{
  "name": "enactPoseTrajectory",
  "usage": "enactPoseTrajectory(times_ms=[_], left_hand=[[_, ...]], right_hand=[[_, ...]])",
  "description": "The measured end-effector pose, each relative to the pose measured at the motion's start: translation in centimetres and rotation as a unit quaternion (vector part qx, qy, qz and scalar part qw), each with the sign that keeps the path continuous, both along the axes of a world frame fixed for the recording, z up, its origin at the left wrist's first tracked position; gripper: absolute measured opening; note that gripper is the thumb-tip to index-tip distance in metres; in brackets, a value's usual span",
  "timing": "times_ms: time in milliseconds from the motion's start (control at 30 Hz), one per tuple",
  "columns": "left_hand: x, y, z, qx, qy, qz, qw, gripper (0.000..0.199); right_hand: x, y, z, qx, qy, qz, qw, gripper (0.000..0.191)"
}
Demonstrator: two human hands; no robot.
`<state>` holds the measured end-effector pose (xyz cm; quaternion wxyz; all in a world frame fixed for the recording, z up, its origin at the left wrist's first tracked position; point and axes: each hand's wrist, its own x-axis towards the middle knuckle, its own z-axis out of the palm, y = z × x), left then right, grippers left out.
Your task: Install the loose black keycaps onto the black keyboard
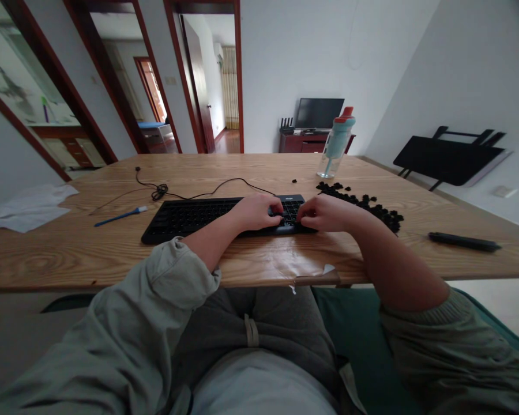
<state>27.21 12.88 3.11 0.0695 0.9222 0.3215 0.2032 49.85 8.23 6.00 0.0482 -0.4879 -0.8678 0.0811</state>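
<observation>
A black keyboard [185,218] lies on the wooden table [251,262], its cable running off to the back left. My left hand [256,211] rests on the keyboard's right part, fingers curled down onto the keys. My right hand [324,212] sits at the keyboard's right end, fingers bent inward and touching the keys or frame; whether it pinches a small part is hidden. To the right of that hand lies a pile of loose black keycaps [367,203].
A blue-handled brush [120,217] lies left of the keyboard. White paper [30,206] sits at the table's left edge. A teal water bottle [336,144] stands at the back. A black bar-shaped tool [463,241] lies at the right. A folded black table [450,158] leans on the wall.
</observation>
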Motion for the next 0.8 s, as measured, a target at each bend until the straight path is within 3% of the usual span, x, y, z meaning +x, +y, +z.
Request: enactPoseTrajectory(times_ms=[267,400,567,800], left_hand=[[0.0,-0.1,0.3,-0.001,0.005,-0.002,1.000,0.022],[-0.1,-0.1,0.3,-0.001,0.013,-0.010,1.000,0.024],[-0.1,-0.1,0.4,-0.005,0.016,-0.013,1.000,0.024],[0.0,-0.5,0.8,-0.020,0.030,0.001,0.999,0.025]], right_hand=[[0.7,0.9,0.0,-0.050,0.016,0.018,0.998,0.031],[0.4,0.7,0.2,0.019,-0.055,0.073,0.996,0.029],[0.8,0.1,0.7,0.123,-0.166,0.154,0.966,0.034],[0.7,0.2,1.0,0.128,-0.198,0.168,0.957,0.039]])
